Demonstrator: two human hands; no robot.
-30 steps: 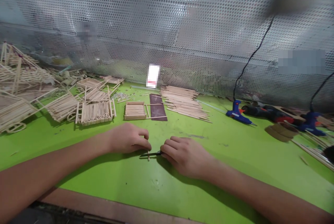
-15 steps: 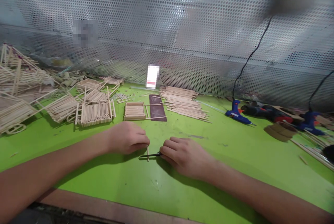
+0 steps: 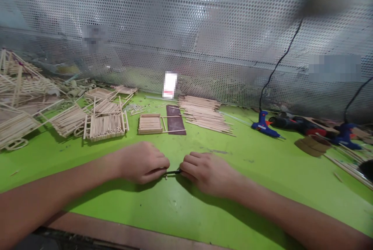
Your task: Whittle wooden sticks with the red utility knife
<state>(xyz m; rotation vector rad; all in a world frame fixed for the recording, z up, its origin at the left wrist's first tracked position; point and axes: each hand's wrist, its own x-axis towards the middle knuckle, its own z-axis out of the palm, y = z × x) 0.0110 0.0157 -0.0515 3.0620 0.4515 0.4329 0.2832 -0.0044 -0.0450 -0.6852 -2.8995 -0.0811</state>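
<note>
- Since the earlier frame, the left hand (image 3: 142,162) has moved right and closed against the tip of the black pointed tool (image 3: 174,172).
- The tool lies between the hands, held in the curled right hand (image 3: 206,173).
- The left hand pinches a small wooden stick (image 3: 166,177), mostly hidden, just above the green workbench (image 3: 221,211).
- Beyond lie wooden stick frames (image 3: 106,126), a loose stick pile (image 3: 204,116) and a blue glue gun (image 3: 264,125).
</note>
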